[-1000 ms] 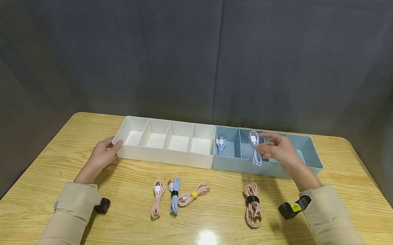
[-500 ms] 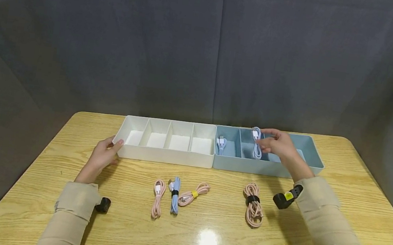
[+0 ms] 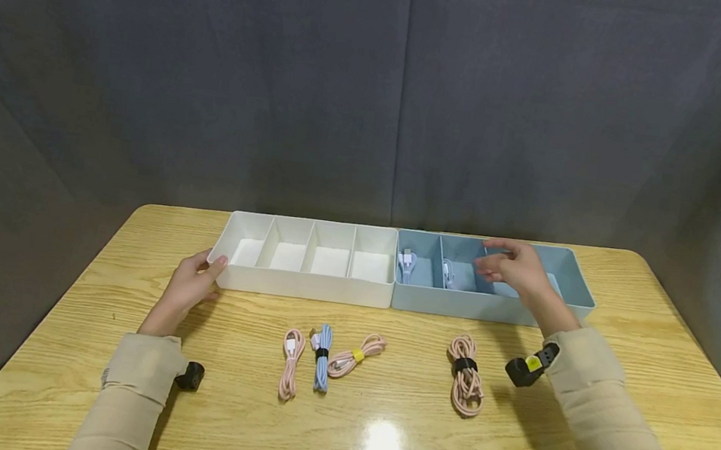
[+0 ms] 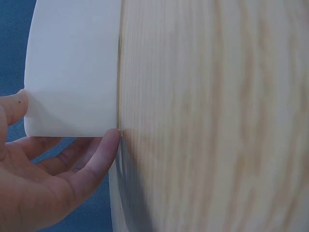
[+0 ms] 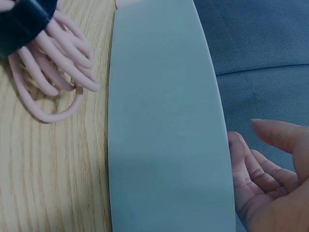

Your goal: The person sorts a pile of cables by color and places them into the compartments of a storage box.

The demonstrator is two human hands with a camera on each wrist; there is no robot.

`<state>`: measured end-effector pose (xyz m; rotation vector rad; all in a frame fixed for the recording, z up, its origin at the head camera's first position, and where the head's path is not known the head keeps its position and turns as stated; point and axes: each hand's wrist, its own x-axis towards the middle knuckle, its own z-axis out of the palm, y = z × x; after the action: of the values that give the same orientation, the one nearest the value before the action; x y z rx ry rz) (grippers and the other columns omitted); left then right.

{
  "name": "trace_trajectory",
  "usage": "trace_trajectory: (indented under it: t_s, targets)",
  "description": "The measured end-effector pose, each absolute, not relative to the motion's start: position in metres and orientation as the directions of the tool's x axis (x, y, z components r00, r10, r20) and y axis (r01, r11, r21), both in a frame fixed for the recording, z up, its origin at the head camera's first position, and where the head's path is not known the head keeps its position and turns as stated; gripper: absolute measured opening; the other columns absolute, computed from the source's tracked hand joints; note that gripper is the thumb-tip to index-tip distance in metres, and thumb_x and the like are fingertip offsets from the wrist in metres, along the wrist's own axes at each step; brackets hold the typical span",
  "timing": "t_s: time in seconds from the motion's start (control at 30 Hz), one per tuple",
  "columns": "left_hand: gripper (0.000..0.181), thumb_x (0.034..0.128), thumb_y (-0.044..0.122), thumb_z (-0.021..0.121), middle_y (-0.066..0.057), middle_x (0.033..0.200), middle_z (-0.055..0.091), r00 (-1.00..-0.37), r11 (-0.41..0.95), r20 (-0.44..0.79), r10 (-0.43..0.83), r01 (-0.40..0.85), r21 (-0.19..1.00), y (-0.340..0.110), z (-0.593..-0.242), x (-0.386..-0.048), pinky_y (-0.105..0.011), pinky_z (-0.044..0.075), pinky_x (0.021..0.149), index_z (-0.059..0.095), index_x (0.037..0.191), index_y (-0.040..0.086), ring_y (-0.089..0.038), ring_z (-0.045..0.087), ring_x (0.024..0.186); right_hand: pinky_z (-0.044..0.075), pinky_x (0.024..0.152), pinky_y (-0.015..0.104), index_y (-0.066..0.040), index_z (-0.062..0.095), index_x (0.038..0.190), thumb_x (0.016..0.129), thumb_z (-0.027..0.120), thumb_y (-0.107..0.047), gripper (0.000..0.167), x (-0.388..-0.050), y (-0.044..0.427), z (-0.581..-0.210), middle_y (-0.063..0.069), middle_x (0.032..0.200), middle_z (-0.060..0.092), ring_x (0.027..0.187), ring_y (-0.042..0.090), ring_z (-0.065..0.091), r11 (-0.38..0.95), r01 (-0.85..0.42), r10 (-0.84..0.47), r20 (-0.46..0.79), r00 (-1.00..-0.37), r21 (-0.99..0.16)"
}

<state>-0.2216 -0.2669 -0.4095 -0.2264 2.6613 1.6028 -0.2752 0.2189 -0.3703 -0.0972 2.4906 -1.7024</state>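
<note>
One sleeve bears unreadable print; left hand grips white tray, empty right hand hangs relaxed above blue tray.

left tray | right tray adjoining, two cables inside | four cables before both

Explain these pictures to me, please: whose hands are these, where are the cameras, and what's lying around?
There's no machine here: a person works with bare hands. The wide picture comes from a camera on the head; the close ones come from one on each wrist.

On the wooden table, a white tray and a blue tray stand end to end. The blue one's two leftmost compartments hold pale cables. Nearer lie a pink bundle, a blue bundle, a yellow-banded bundle and a black-strapped bundle.

The left hand grips the white tray's left end; the right hand, above the blue tray, holds nothing.
</note>
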Motion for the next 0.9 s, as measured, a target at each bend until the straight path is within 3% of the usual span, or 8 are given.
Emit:
trace_trajectory:
  t_s: [0.27,0.5,0.9]
  targets:
    - [0.058,0.0984,0.033,0.036,-0.027,0.124,0.038,-0.990,0.461,-0.094,-0.102,-0.131,0.878,-0.266,-0.408,-0.222,-0.037,0.053,0.079,0.025,0.140,-0.005,-0.036,0.041,0.112,0.055,0.074,0.036,0.010,0.042,0.128,0.089,0.058,-0.011,0.047,-0.268,0.221,-0.369,0.005,0.083,0.064,0.070,0.012,0.062,0.323,0.049,-0.138,-0.098,-0.985,-0.945]
    - [0.056,0.0990,0.031,0.036,-0.027,0.123,0.037,-0.990,0.460,-0.093,-0.103,-0.130,0.878,-0.266,-0.409,-0.222,-0.038,0.052,0.080,0.025,0.140,-0.006,-0.036,0.040,0.112,0.055,0.066,0.028,0.010,0.042,0.127,0.090,0.056,-0.011,0.044,-0.262,0.220,-0.368,0.009,0.088,0.065,0.068,0.011,0.062,0.280,0.046,-0.171,-0.097,-0.980,-0.959]
    - [0.058,0.0985,0.032,0.036,-0.028,0.126,0.036,-0.990,0.461,-0.097,-0.098,-0.132,0.878,-0.266,-0.407,-0.221,-0.037,0.053,0.079,0.023,0.141,-0.005,-0.037,0.040,0.113,0.055,0.068,0.028,0.010,0.042,0.126,0.093,0.053,-0.015,0.043,-0.245,0.211,-0.358,0.005,0.087,0.065,0.070,0.010,0.064,0.237,0.030,-0.206,-0.081,-0.975,-0.971]
